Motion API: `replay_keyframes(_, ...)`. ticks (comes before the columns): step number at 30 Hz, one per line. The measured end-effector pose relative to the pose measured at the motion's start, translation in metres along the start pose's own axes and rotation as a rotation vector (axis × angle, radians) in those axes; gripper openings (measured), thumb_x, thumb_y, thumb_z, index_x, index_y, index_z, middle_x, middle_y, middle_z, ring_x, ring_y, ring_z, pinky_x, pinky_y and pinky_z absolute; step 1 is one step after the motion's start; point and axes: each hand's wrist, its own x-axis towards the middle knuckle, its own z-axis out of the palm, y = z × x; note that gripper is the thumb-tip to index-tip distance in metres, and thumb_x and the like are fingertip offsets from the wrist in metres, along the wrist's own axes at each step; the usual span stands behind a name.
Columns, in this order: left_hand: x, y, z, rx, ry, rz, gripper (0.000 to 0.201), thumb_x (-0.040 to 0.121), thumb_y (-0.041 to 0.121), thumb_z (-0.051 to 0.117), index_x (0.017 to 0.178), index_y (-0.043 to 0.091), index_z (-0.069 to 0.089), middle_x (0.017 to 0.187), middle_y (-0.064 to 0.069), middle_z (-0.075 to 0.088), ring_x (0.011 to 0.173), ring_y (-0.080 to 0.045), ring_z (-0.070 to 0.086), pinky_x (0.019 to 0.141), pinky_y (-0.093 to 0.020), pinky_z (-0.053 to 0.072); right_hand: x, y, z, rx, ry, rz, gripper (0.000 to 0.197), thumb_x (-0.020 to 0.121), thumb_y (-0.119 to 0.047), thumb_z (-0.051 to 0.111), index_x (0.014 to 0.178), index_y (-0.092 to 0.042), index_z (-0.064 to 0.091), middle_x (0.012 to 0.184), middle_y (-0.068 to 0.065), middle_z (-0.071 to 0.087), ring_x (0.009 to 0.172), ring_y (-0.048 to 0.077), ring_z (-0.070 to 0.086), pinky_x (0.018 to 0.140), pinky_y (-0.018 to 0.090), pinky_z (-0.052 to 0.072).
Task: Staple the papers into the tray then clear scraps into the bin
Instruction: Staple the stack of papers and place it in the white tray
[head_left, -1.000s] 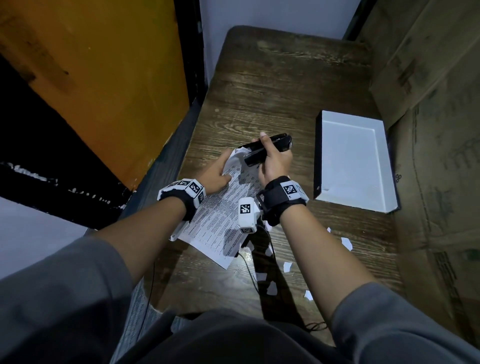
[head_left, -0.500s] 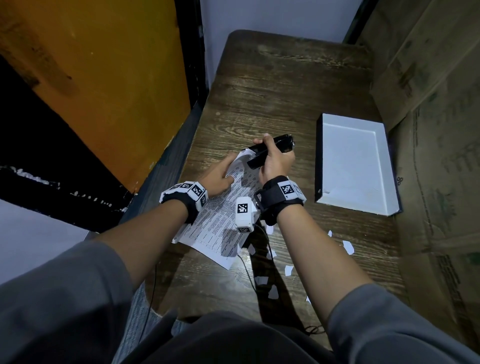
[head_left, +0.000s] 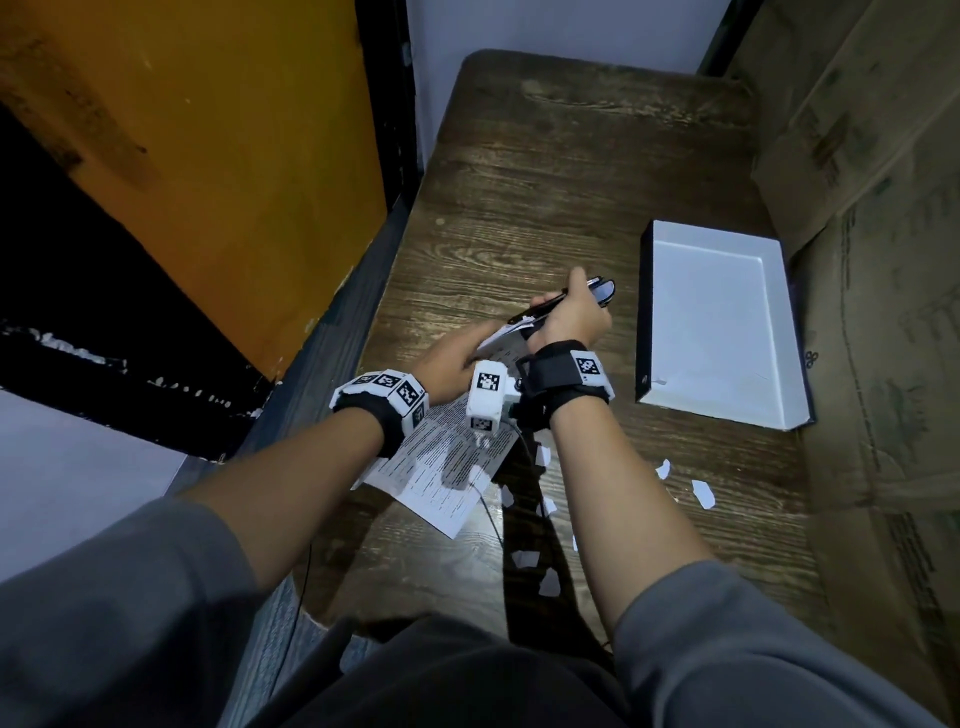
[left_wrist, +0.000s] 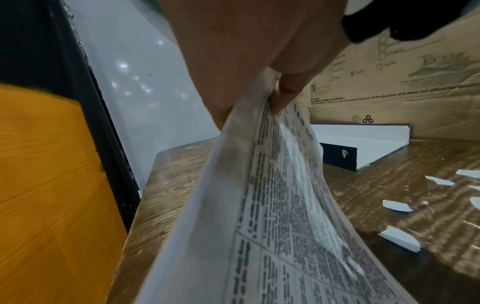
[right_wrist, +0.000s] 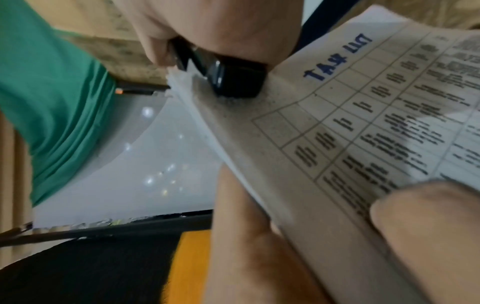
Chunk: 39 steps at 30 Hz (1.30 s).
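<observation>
Papers (head_left: 447, 467), a sheaf of white printed sheets with a ruled table, lie partly on the dark wooden table (head_left: 545, 171), their far corner lifted. To their right, well apart, sits the shallow white rectangular tray (head_left: 722, 322) with dark outer walls. Small torn white paper scraps (head_left: 703, 492) are strewn on the wood near the table's front edge. The left hand (head_left: 457, 358) pinches the raised edge of the sheaf, while the right hand (head_left: 571, 317) grips a black stapler (right_wrist: 228, 76) whose mouth is over the sheets' corner.
</observation>
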Motion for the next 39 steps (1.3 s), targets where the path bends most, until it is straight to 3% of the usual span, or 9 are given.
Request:
replay_keyframes(4, -0.003, -0.007, 0.001, 0.027, 0.021, -0.017, 0.050, 0.091, 0.013, 0.053, 0.139, 0.016, 0.042, 0.133, -0.009, 0.057, 0.117, -0.024, 0.057, 0.096, -0.037, 0.048, 0.005, 0.006, 0.000, 0.043, -0.084, 0.054, 0.015, 0.082, -0.009, 0.063, 0.083, -0.005, 0.049, 0.047, 0.007, 0.053, 0.036, 0.021, 0.050, 0.044, 0.027, 0.045)
replay_keyframes(8, 0.000, -0.015, -0.006, -0.023, 0.073, -0.096, 0.053, 0.088, 0.000, 0.048, 0.139, 0.010, 0.041, 0.116, -0.017, 0.061, 0.089, -0.025, 0.059, 0.072, -0.031, 0.050, 0.028, -0.012, -0.013, 0.113, -0.159, -0.022, 0.037, 0.077, 0.007, 0.065, 0.100, -0.014, 0.045, 0.084, 0.011, 0.061, 0.067, 0.023, 0.064, 0.066, 0.040, 0.058)
replay_keyframes(10, 0.001, -0.017, -0.008, -0.037, 0.095, -0.133, 0.059, 0.089, 0.000, 0.047, 0.146, 0.010, 0.034, 0.109, -0.013, 0.059, 0.075, -0.016, 0.053, 0.059, -0.018, 0.039, 0.052, -0.031, -0.040, -0.156, -0.132, -0.120, 0.056, 0.074, 0.004, 0.068, 0.112, -0.019, 0.032, 0.094, 0.006, 0.054, 0.081, 0.023, 0.060, 0.075, 0.043, 0.057)
replay_keyframes(13, 0.009, -0.020, -0.012, -0.054, 0.109, -0.147, 0.063, 0.090, 0.001, 0.047, 0.148, 0.013, 0.029, 0.116, -0.010, 0.057, 0.087, -0.021, 0.054, 0.065, -0.020, 0.038, 0.087, -0.058, -0.107, -0.719, -0.158, -0.195, 0.050, 0.079, -0.002, 0.067, 0.104, -0.017, 0.026, 0.088, 0.003, 0.048, 0.080, 0.024, 0.056, 0.069, 0.039, 0.054)
replay_keyframes(18, 0.028, -0.012, -0.010, -0.072, 0.164, -0.096, 0.058, 0.087, -0.003, 0.050, 0.142, 0.013, 0.037, 0.106, -0.013, 0.059, 0.075, -0.022, 0.055, 0.067, -0.028, 0.040, 0.133, -0.090, -0.231, -1.432, 0.099, -0.242, 0.041, 0.076, -0.013, 0.076, 0.108, 0.001, 0.054, 0.110, 0.023, 0.063, 0.101, 0.036, 0.062, 0.084, 0.041, 0.050)
replay_keyframes(25, 0.036, 0.006, -0.003, -0.095, 0.226, -0.074, 0.054, 0.085, -0.003, 0.050, 0.132, 0.021, 0.047, 0.103, -0.016, 0.065, 0.088, -0.031, 0.063, 0.068, -0.032, 0.048, 0.165, -0.084, -0.323, -1.885, 0.173, -0.047, 0.038, 0.088, -0.013, 0.063, 0.119, 0.008, 0.054, 0.128, 0.032, 0.050, 0.117, 0.046, 0.050, 0.093, 0.046, 0.045)
replay_keyframes(31, 0.039, 0.027, -0.010, -0.183, 0.287, -0.045, 0.054, 0.087, -0.003, 0.047, 0.136, 0.018, 0.043, 0.100, -0.009, 0.063, 0.065, -0.007, 0.057, 0.044, -0.006, 0.043, 0.168, -0.067, -0.338, -1.847, 0.181, -0.017, 0.043, 0.085, -0.015, 0.067, 0.121, 0.003, 0.053, 0.128, 0.028, 0.047, 0.118, 0.046, 0.049, 0.098, 0.049, 0.045)
replay_keyframes(35, 0.042, 0.052, -0.029, -0.336, 0.375, 0.058, 0.049, 0.088, -0.001, 0.050, 0.131, 0.023, 0.045, 0.102, 0.007, 0.062, 0.081, -0.003, 0.062, 0.073, -0.021, 0.055, 0.134, -0.074, -0.298, -1.603, 0.226, -0.343, 0.054, 0.082, -0.019, 0.069, 0.131, -0.007, 0.048, 0.134, 0.022, 0.038, 0.124, 0.039, 0.039, 0.104, 0.047, 0.037)
replay_keyframes(39, 0.047, 0.100, -0.053, -0.429, 0.339, 0.222, 0.051, 0.086, -0.011, 0.050, 0.115, 0.031, 0.046, 0.097, 0.030, 0.067, 0.091, 0.015, 0.062, 0.080, -0.010, 0.052, 0.103, -0.082, -0.221, -1.085, -0.384, -0.456, 0.078, 0.076, -0.022, 0.078, 0.142, -0.020, 0.037, 0.138, 0.004, 0.031, 0.126, 0.013, 0.035, 0.107, 0.026, 0.029)
